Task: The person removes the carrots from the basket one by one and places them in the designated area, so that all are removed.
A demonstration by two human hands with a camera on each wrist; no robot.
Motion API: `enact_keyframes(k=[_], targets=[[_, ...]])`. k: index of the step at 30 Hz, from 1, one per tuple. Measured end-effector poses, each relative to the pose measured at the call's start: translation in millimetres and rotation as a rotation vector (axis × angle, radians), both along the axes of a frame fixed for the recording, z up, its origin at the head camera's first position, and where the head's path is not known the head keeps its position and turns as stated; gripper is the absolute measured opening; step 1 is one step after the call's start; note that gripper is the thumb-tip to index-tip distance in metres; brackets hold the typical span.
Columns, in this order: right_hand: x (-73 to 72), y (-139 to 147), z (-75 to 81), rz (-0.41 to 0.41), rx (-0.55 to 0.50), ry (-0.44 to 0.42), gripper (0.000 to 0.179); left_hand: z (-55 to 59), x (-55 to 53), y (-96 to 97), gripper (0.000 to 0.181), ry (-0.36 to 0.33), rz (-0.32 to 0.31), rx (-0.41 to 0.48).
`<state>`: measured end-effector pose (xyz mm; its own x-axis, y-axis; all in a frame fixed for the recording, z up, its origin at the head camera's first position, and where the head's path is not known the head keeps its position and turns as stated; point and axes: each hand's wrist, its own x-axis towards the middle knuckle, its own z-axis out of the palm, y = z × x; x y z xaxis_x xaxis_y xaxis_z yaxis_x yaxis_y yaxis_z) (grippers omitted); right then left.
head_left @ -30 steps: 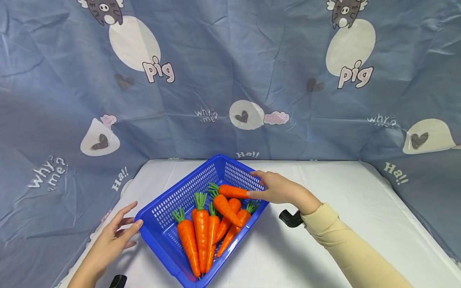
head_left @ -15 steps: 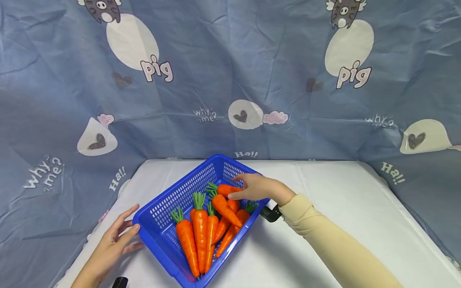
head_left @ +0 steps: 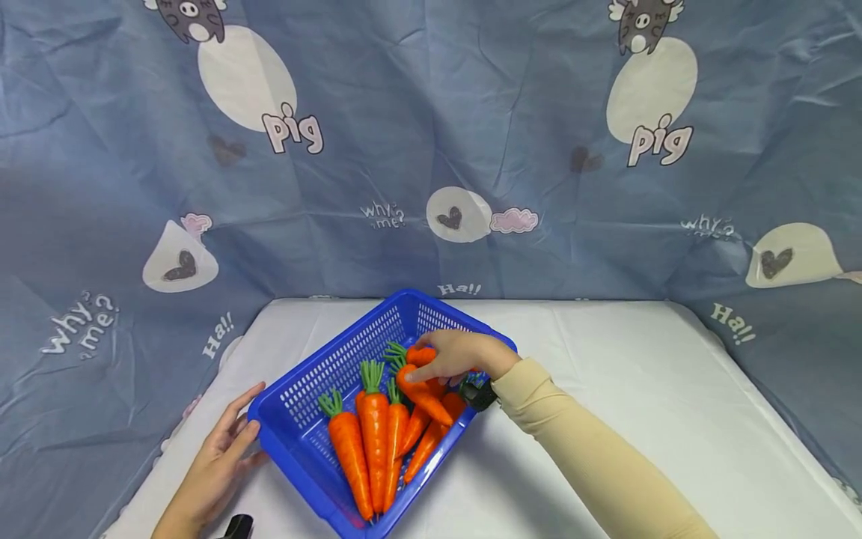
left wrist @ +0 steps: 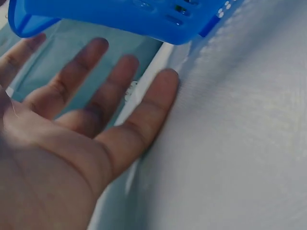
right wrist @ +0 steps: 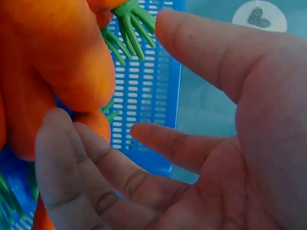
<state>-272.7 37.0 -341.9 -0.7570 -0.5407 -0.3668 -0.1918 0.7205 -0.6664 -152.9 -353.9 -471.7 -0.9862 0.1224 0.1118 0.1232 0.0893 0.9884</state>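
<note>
Top carrot (head_left: 432, 403) aslant over other carrots (head_left: 375, 430) in the blue basket (head_left: 289, 468), right of the middle; over its thick end, the right hand (head_left: 456, 353), thumb apparently on the skin, other fingers apart and loosely bent, clasping nothing as far as shown; just behind, a rear carrot (head_left: 423, 355), partly covered by the hand; likely trouble: a slip off rounded sides if pinched carelessly, or a neighbour dragged along because of the tight heap and leafy tops (head_left: 372, 376); by the basket's left corner, the left hand (head_left: 212, 468), fingers relaxed and apart, contact hard to judge; without bracing there, possible skidding over the white table (head_left: 606, 359)
</note>
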Motion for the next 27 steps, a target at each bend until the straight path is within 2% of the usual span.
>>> enact_keyframes(k=[9,15,18,27], targets=[[1.0,-8.8,-8.9,-0.021,-0.011,-0.047,0.075,-5.6,0.7,-0.2,0.063,-0.016,-0.097,0.129],[2.0,-13.8,-12.7,-0.02,0.009,-0.043,0.074,-10.2,0.9,-3.4,0.067,0.002,-0.24,0.261],[2.1,-16.0,-13.8,-0.022,0.02,-0.046,0.071,-11.7,0.9,-4.5,0.069,0.005,-0.29,0.309],[0.0,-15.1,-16.0,-0.045,-0.011,-0.122,0.073,-11.9,-1.4,-4.6,0.069,-0.006,-0.324,0.358]])
